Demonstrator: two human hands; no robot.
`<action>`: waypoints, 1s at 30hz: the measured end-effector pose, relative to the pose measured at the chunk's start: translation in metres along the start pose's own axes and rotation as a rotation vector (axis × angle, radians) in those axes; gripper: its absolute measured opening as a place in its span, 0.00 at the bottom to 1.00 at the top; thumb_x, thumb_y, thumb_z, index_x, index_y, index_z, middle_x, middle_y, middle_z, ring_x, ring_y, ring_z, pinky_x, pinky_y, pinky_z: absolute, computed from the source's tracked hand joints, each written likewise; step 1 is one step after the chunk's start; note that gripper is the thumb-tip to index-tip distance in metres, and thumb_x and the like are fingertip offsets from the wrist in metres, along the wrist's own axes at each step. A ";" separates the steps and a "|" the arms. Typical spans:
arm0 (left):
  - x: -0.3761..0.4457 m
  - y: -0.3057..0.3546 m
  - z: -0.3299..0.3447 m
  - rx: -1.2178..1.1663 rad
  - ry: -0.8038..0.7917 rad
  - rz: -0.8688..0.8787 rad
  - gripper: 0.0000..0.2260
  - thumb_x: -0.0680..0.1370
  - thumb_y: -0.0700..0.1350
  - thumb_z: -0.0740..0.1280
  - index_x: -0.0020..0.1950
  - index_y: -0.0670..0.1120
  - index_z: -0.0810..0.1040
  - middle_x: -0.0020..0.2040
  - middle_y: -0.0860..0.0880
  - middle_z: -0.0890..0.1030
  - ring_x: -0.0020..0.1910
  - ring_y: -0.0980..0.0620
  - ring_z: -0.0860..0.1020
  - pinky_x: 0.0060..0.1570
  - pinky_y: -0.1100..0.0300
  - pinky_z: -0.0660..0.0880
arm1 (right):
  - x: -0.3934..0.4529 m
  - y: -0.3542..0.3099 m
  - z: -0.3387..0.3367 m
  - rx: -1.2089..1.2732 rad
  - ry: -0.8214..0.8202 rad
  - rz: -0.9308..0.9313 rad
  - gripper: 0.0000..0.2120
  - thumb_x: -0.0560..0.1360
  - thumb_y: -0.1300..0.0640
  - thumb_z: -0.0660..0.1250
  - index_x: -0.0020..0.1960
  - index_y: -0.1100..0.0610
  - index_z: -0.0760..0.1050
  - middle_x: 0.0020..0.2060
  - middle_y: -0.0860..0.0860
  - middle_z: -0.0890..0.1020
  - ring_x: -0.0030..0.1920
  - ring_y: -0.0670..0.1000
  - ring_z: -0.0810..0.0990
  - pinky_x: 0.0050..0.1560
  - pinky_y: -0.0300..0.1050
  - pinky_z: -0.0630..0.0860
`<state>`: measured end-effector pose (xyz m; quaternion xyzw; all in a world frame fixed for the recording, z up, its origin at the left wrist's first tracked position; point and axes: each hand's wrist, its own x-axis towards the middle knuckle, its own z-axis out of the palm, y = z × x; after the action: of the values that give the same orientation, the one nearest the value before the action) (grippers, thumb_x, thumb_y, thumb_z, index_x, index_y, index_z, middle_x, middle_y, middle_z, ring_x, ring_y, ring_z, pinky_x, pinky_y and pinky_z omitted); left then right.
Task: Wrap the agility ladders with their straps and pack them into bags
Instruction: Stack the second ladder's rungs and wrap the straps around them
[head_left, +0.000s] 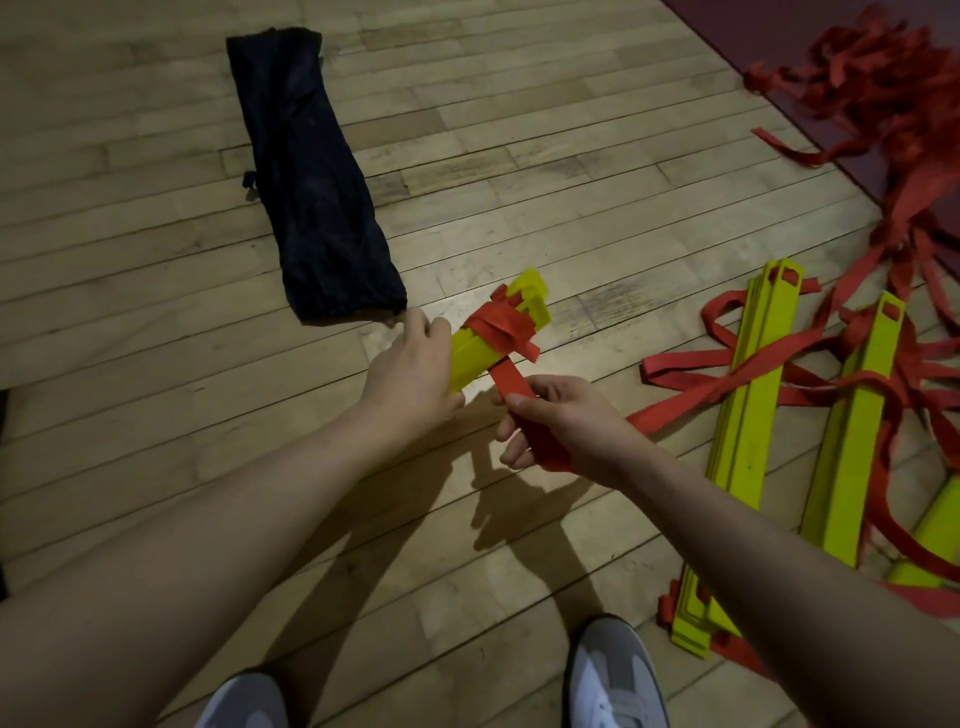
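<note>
Floor (156, 218): wood planks, everything lies on it
Bag (311, 176): dark, flat, upper left
Loose ladders (810, 426): right, straps tangled
Held ladder (478, 343): mid-air, centre, strap (511, 382) wound round it
Left hand (410, 369): grip curled round ladder
Right hand (561, 426): grip pinching strap

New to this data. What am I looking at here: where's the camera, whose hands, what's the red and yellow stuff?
There is no robot here. One wide-angle camera sits on a person's head and looks down at their bare hands and shoes, over a wooden floor.

The left hand grips a bundle of yellow ladder rungs with red strap wound around it. The right hand pinches the loose end of that red strap, apparently mid-wrap.

A dark bag lies on the floor ahead, to the left. To the right lie more yellow rungs with loose straps, and farther back a tangled pile of red strap.
</note>
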<state>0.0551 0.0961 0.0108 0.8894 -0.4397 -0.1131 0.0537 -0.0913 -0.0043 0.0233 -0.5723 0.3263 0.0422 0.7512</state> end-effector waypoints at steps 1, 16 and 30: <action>0.001 0.002 0.000 0.028 0.002 -0.007 0.26 0.74 0.51 0.72 0.63 0.43 0.63 0.59 0.43 0.67 0.42 0.47 0.74 0.34 0.57 0.68 | 0.001 -0.002 0.001 0.003 -0.005 -0.008 0.09 0.81 0.63 0.60 0.57 0.67 0.72 0.34 0.57 0.80 0.29 0.53 0.81 0.32 0.44 0.79; 0.001 0.000 0.009 -0.196 -0.256 0.113 0.25 0.72 0.59 0.70 0.60 0.45 0.69 0.54 0.46 0.73 0.51 0.47 0.75 0.47 0.52 0.75 | 0.009 0.001 0.006 0.038 0.164 -0.147 0.07 0.81 0.64 0.58 0.48 0.63 0.73 0.32 0.55 0.79 0.23 0.49 0.75 0.25 0.39 0.71; 0.000 0.007 0.006 -0.123 -0.100 0.028 0.29 0.75 0.49 0.67 0.68 0.43 0.55 0.55 0.42 0.74 0.49 0.42 0.77 0.46 0.48 0.76 | 0.010 0.000 0.009 -0.021 0.080 -0.091 0.04 0.81 0.64 0.59 0.50 0.62 0.73 0.36 0.57 0.80 0.29 0.52 0.80 0.31 0.42 0.78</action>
<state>0.0482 0.0914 0.0066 0.8714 -0.4463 -0.1836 0.0878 -0.0796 0.0004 0.0187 -0.5958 0.3289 -0.0115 0.7326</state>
